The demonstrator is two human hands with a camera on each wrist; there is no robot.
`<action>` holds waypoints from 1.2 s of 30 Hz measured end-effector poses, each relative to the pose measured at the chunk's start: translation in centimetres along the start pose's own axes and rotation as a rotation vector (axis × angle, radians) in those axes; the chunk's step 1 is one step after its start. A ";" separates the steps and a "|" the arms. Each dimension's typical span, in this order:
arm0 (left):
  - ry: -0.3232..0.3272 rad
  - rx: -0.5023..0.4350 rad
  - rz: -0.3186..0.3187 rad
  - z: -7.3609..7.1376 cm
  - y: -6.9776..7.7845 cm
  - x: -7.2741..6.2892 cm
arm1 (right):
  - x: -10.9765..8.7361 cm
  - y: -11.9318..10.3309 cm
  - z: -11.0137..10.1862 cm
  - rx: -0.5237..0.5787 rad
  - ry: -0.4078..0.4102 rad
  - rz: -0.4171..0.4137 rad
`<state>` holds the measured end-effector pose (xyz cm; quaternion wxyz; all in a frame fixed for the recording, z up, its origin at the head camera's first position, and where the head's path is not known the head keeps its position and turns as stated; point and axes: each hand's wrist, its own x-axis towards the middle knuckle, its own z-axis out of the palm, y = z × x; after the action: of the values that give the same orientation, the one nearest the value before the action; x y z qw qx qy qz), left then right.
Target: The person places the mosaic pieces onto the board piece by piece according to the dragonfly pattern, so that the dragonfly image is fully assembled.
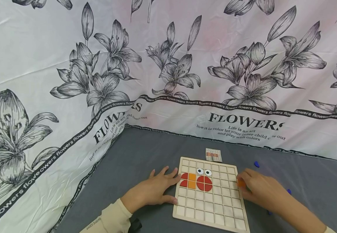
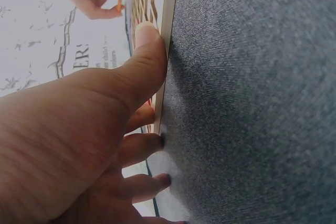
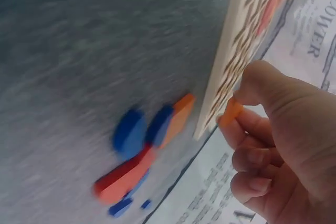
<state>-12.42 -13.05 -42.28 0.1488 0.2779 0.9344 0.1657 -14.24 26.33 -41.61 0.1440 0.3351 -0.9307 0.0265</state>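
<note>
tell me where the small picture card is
In the head view, the small picture card lies on the gray cloth right of centre, past the far edge of the wooden grid board, with a blue piece to its right.

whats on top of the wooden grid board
Two eye pieces, red pieces and orange pieces; the left hand touches the edge of the board. What lies under the pieces is hidden.

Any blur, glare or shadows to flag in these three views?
Head: board readable, faint pinkish cast on the flowered cloth; left wrist: that cloth washed out pale, soft shadow on the grey tabletop along the board's edge; right wrist: loose red piece blurred, tabletop smeared.
</note>
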 end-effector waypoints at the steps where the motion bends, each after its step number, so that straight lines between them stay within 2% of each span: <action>1: -0.001 0.000 0.000 -0.1 0.0 0.0 | 0.3 -0.2 0.0 0.010 0.003 -0.009; 6: -0.004 -0.002 -0.003 -0.2 0.2 -0.2 | 1.9 -1.5 0.2 0.033 -0.031 -0.060; 11: -0.010 -0.006 -0.001 -0.3 0.3 -0.2 | 3.1 -2.4 0.9 0.018 -0.018 -0.118; 19: -0.009 0.003 -0.002 -0.1 0.1 0.1 | 3.8 -3.1 1.7 0.020 0.044 -0.173; 26: -0.007 0.004 -0.003 -0.1 0.1 0.1 | 4.0 -3.5 2.0 0.038 0.034 -0.190; 36: -0.005 0.003 -0.005 0.0 0.1 0.1 | 4.1 -3.8 2.3 0.097 0.075 -0.195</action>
<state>-12.43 -12.95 -42.22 0.1510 0.2764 0.9349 0.1635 -15.43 20.60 -42.84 0.1645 0.4295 -0.8852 0.0698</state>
